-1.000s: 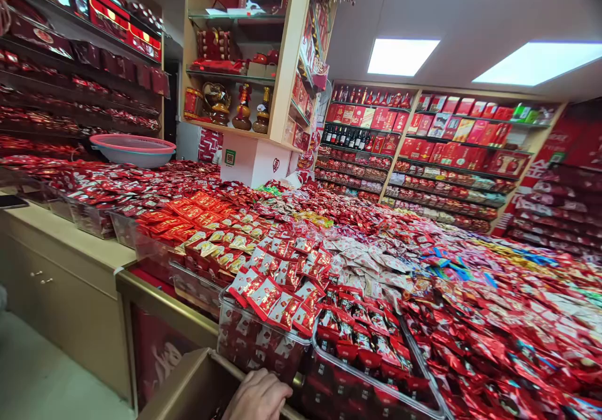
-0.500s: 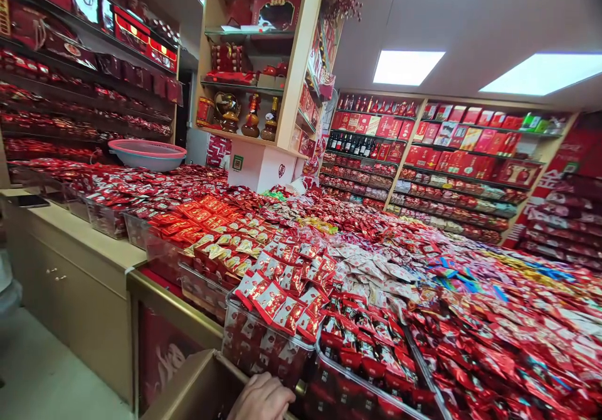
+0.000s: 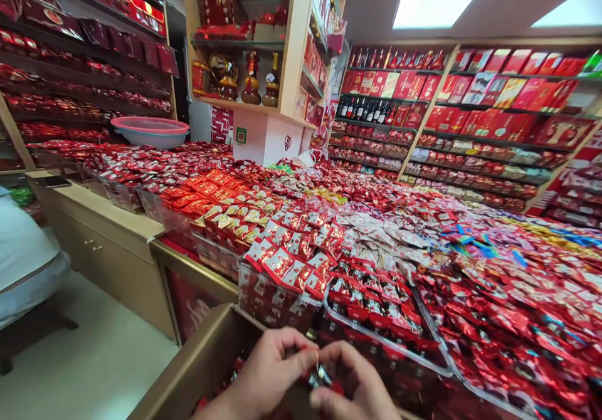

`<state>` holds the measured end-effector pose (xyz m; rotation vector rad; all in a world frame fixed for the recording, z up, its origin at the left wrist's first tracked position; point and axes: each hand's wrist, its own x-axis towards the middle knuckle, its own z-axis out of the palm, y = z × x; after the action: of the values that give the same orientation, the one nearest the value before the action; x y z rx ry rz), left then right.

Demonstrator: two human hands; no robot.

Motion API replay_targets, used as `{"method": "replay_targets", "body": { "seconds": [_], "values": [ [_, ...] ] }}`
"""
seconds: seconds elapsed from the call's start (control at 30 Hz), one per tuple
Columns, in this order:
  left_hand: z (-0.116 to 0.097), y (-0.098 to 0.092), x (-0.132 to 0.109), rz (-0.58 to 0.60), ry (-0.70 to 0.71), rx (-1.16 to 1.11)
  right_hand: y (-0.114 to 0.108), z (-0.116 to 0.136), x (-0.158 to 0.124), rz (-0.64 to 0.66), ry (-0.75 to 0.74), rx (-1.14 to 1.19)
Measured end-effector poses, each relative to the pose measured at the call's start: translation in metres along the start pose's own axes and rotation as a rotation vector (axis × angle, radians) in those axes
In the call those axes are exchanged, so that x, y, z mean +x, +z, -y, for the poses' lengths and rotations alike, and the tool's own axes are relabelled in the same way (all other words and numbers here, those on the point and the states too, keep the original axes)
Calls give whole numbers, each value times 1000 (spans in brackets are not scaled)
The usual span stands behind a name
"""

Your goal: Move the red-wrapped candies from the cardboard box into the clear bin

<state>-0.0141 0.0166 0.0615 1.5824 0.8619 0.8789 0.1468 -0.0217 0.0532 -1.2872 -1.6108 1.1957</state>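
My left hand [image 3: 273,367] and my right hand [image 3: 355,376] come together at the bottom middle. Between their pinched fingers is a small red wrapped packet [image 3: 320,377] with dark and silvery parts, mostly hidden by the fingers. Below them, an open cardboard box [image 3: 200,354] contains some red packets, seen only in part. Just beyond the hands stands a clear plastic bin [image 3: 390,338] filled with dark red packets. To its left, another clear bin [image 3: 277,307] is heaped with red-and-white packets [image 3: 296,269].
A broad counter spread with candy-like packets runs back and right. A pink-rimmed basin [image 3: 150,133] sits at the back left. A shelved pillar [image 3: 263,110] rises mid-counter. At far left, a person in white [image 3: 26,251] is partly visible. A beige cabinet [image 3: 117,251] lines the aisle.
The view has tilted down. One hand was at the box's edge; now both hands are in view, pinching a small packet above the box. The person in white shows more at the left.
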Motion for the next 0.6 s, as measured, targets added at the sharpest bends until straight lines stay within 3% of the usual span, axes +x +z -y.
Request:
{"method": "replay_targets", "body": {
  "seconds": [0.1,0.27,0.43,0.6],
  "values": [
    [-16,12,11,-49,23,-80,-8,13,-6,-216,44,275],
    [-21,26,21,-85,10,-175,-23,17,-12,-285,96,502],
    [-23,31,23,26,-11,-360,-28,7,-10,-333,95,590],
    [-18,32,22,-89,-36,-336,-23,16,-11,-399,7,563]
  ]
}}
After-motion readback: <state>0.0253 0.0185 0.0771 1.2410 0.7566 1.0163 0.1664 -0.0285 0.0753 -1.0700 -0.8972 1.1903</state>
